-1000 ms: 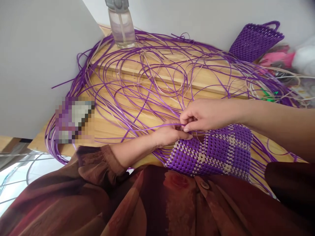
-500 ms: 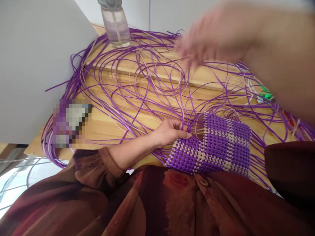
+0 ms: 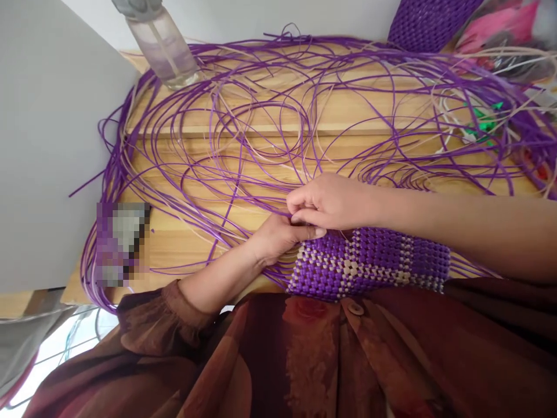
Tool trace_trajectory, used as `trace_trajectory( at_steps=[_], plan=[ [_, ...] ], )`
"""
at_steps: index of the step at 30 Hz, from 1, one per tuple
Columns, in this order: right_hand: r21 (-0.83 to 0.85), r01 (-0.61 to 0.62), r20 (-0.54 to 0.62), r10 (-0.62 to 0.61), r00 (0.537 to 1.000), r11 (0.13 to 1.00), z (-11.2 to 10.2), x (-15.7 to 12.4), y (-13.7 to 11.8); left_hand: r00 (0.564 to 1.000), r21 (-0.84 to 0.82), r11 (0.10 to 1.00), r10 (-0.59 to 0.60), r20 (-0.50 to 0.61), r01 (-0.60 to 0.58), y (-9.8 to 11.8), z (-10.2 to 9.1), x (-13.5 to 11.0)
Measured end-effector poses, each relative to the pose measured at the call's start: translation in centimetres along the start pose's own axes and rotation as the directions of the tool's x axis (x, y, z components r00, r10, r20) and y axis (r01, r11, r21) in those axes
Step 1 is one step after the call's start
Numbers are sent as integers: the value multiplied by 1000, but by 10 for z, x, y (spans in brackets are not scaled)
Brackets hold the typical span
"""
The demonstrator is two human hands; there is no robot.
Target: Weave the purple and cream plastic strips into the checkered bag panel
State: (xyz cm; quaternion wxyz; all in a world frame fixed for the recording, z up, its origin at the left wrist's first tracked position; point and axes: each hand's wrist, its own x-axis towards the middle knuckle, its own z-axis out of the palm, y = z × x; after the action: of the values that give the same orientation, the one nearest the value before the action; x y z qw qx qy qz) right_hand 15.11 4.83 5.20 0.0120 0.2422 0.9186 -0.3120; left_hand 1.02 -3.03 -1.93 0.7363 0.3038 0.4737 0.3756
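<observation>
A woven panel [image 3: 322, 270] of purple and beige plastic cord lies at the table's front edge, against the brown clothing. At its upper left corner my left hand [image 3: 281, 237] pinches the weave, thumb on top. My right hand [image 3: 324, 200] is closed just above the left one, its fingers curled at the cords; the strand between its fingertips is mostly hidden. Long loose cords [image 3: 237, 186] fan out from the panel across the wood. The right forearm covers the panel's upper right part.
A clear pump bottle [image 3: 165, 55] stands at the back left among the cords. A pixelated flat object [image 3: 126, 232] lies at left. Back right are a purple woven piece [image 3: 429, 23], a pink item in plastic [image 3: 505, 32] and a green object [image 3: 485, 122]. A raised wooden ledge [image 3: 348, 125] crosses the table.
My right hand has come down from the raised upper right to the panel's corner, beside my left hand. The left hand stays at the weave. The view has shifted somewhat.
</observation>
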Motion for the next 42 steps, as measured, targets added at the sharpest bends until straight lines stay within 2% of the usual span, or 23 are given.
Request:
trace_trajectory(
  at_steps=[5, 7, 11, 15, 20, 24, 26, 30, 33, 38, 42],
  plan=[
    [91, 42, -12, -41, 999, 995, 4, 5, 13, 997, -147, 986, -74, 25, 77, 0, -2, -4],
    [109, 51, -2, -51, 999, 993, 6, 8, 14, 997, -194, 978, -70, 30, 75, -1, 0, -8],
    [106, 58, 18, -60, 998, 993, 8, 12, 14, 999, -207, 978, 20, -30, -26, -5, 5, -13],
    [74, 114, 16, -116, 993, 991, 5, 9, 10, 987, -170, 974, 138, -77, -150, -11, 6, -15],
    [34, 151, 71, -154, 986, 988, -1, 9, 4, 985, -189, 968, 151, -79, -164, -15, 6, -15],
    [64, 156, 107, -162, 981, 986, -4, 14, 1, 977, -223, 953, 185, -110, -206, -13, 9, -14],
    [100, 119, 105, -129, 986, 988, -4, 14, 0, 982, -221, 958, 166, -93, -182, -12, 8, -14],
    [228, -85, 184, 43, 982, 970, -1, 10, 3, 995, -156, 983, 97, -22, -100, -12, -1, -18],
    [282, -160, 210, 101, 972, 946, -2, 6, 7, 997, -89, 993, 77, -7, -77, -11, -8, -21],
    [397, -166, 344, 22, 939, 903, -10, 3, 17, 999, -81, 996, 47, 10, -46, -10, -14, -24],
    [347, -158, 428, -6, 904, 924, -14, 3, 20, 998, -83, 996, 42, 49, -37, -8, -18, -26]
  ],
)
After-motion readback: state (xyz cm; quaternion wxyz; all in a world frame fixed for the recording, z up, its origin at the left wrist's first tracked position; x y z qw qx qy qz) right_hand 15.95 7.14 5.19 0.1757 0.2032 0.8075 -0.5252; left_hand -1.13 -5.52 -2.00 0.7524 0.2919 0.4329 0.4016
